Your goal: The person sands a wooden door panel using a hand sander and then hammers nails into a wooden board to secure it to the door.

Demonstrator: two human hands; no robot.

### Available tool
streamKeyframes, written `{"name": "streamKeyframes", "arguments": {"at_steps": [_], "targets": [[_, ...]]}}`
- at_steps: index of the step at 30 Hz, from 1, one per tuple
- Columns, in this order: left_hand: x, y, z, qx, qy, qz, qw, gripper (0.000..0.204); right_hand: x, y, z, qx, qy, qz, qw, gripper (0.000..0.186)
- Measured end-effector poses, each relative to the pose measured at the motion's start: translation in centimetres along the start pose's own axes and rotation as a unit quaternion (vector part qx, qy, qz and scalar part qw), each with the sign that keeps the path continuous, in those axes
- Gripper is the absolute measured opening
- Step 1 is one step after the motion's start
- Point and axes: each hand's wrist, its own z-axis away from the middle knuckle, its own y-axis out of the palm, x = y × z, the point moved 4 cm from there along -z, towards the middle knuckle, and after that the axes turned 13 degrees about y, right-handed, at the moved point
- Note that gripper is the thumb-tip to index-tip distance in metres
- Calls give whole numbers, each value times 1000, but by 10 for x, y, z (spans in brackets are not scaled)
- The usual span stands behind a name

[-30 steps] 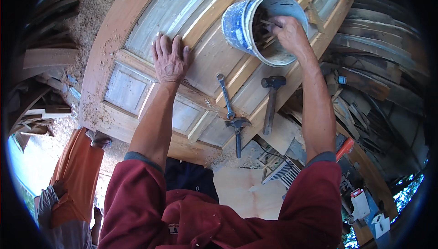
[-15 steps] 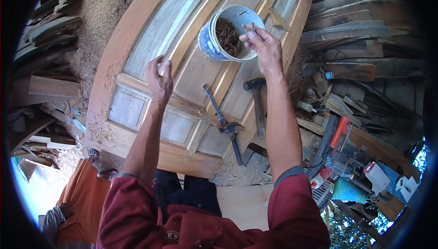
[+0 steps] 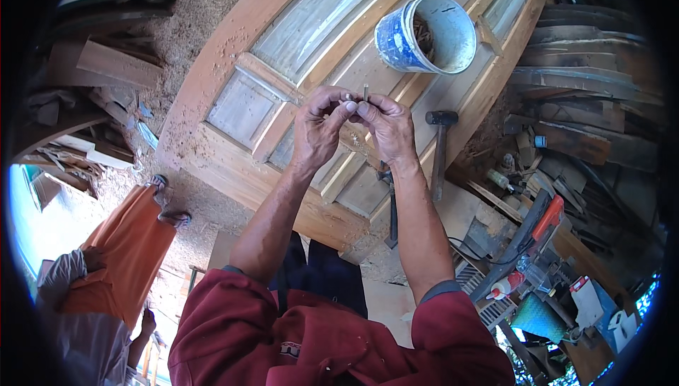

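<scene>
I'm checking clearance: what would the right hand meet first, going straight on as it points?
The right hand would likely meet the left hand first, close ahead; exact depth is unclear.

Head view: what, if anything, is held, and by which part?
The right hand pinches a small stick by its lower part; the left hand's hold is unclear.

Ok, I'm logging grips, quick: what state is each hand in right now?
Left hand: closed; whether it grips anything cannot be told.
Right hand: closed, holding a small stick.
</scene>
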Motion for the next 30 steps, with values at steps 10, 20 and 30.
{"name": "streamKeyframes", "arguments": {"at_steps": [10, 20, 30], "targets": [[-36, -61, 51, -151, -28, -22, 988, 29, -2, 34, 37, -3, -1, 441, 898, 31], [-36, -90, 140, 206, 97, -457, 860, 22, -89, 61, 48, 196, 24, 621, 758, 35], [-40, -272, 141, -356, 96, -395, 841, 17, -163, -140, 114, -388, 19, 403, 829, 40]]}}
